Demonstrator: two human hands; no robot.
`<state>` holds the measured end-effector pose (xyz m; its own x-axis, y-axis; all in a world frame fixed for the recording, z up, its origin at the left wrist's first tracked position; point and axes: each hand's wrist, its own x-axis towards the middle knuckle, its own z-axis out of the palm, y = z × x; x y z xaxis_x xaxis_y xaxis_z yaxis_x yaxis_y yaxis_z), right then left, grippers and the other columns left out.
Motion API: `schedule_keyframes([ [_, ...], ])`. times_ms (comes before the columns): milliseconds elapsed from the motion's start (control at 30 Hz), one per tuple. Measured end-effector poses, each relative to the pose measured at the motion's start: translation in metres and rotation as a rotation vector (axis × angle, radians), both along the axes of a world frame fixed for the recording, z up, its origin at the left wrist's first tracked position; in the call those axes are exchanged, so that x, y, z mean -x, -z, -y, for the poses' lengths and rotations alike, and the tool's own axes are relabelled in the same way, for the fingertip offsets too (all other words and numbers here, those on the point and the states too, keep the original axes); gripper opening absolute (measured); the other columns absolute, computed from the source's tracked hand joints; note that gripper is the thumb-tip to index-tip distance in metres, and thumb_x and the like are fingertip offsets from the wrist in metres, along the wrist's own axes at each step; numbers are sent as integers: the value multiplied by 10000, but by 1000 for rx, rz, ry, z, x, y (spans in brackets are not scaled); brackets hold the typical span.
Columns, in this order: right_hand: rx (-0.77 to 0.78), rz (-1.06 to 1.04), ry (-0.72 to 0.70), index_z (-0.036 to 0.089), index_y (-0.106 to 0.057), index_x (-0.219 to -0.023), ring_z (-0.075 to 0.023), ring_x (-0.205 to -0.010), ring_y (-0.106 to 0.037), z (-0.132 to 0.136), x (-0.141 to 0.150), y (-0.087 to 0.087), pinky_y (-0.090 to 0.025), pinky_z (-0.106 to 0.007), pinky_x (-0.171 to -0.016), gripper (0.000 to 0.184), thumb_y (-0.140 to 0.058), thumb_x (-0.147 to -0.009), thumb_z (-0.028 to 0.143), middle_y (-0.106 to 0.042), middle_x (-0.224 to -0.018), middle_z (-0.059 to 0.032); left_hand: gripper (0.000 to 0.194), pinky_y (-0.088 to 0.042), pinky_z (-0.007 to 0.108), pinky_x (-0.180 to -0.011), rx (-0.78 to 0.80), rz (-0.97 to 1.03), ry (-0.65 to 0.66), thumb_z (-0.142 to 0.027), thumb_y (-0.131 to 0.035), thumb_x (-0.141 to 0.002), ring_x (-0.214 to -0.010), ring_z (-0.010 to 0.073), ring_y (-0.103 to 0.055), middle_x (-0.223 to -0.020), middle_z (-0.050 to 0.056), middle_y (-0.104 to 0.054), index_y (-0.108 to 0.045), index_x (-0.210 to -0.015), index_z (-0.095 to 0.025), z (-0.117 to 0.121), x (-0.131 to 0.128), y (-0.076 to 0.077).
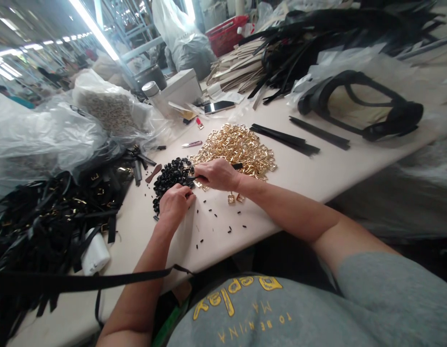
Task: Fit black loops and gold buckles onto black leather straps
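My right hand (219, 174) is closed over the near edge of a heap of gold-coloured buckles (238, 144). A dark strip (190, 178) sticks out from its fingertips toward the left, and a dark end shows behind the wrist; the fingers cover the middle. My left hand (176, 202) is closed, thumb and fingers pinched together, just in front of a pile of small black loops (169, 174). Whatever lies in that pinch is too small or hidden to make out. Two loose buckles (231, 198) lie below my right wrist, and several tiny black bits (215, 216) are scattered on the table.
Black straps with buckles (64, 217) crowd the left side, beside a white spool (95, 253). Small snips (192, 144), a brown piece (153, 173) and a phone (219, 107) lie around the piles. Black strips (284, 139) and a plastic-wrapped black bundle (364, 103) occupy the right.
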<state>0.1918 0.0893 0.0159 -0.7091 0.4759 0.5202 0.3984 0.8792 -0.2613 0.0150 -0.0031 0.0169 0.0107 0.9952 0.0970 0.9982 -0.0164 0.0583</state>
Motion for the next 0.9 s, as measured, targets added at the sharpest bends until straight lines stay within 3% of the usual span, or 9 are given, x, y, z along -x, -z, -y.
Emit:
schedule_keyframes([
  [67,-2,-1,2,153,-605,-841,-121,-660,-497,-1,1,2,-267,-273,-591,143,-479,-882,208,-645,-813,-28,141,-387,299,-629,-38,30,26,-282,-599,-814,-733,187,-570,-840,41,-620,-705,-739,-224,-2,1,2],
  [133,-5,-7,10,153,-606,-845,-122,-660,-503,-2,1,3,-268,-272,-591,145,-483,-886,217,-651,-820,-29,122,-404,294,-660,-116,207,13,-267,-620,-795,-707,170,-564,-814,35,-618,-695,-716,-211,-3,4,4],
  [200,-8,-23,17,155,-605,-837,-121,-657,-506,-3,0,3,-269,-269,-590,158,-477,-892,227,-653,-818,-29,121,-422,277,-657,-199,577,-71,-310,-663,-772,-654,142,-553,-755,18,-612,-686,-730,-198,-5,8,8],
  [333,5,-83,14,157,-601,-815,-116,-658,-509,-2,-1,2,-281,-258,-592,189,-460,-905,245,-646,-796,-23,285,-473,220,-635,-259,1509,-282,-388,-799,-631,-628,102,-582,-684,-14,-608,-649,-744,-173,-12,8,20],
  [400,14,-102,5,158,-602,-814,-114,-663,-510,0,-1,2,-286,-256,-592,194,-457,-909,245,-646,-798,-23,341,-502,200,-668,-261,1780,-330,-348,-861,-541,-663,93,-614,-710,-16,-627,-633,-717,-165,-15,4,23],
  [700,-28,-112,15,165,-622,-813,-113,-654,-561,-1,-1,5,-305,-247,-568,166,-514,-896,260,-657,-765,-11,299,-524,165,-684,-145,2100,-349,-225,-878,-559,-687,77,-632,-766,-5,-668,-639,-726,-158,-20,-7,23],
  [900,-112,-232,-23,204,-607,-761,-166,-606,-607,3,-4,3,-369,-295,-551,175,-514,-903,244,-665,-695,-37,363,-483,161,-691,-75,2178,-278,-320,-911,-512,-650,53,-594,-675,-31,-604,-623,-677,-173,-12,-17,15],
])
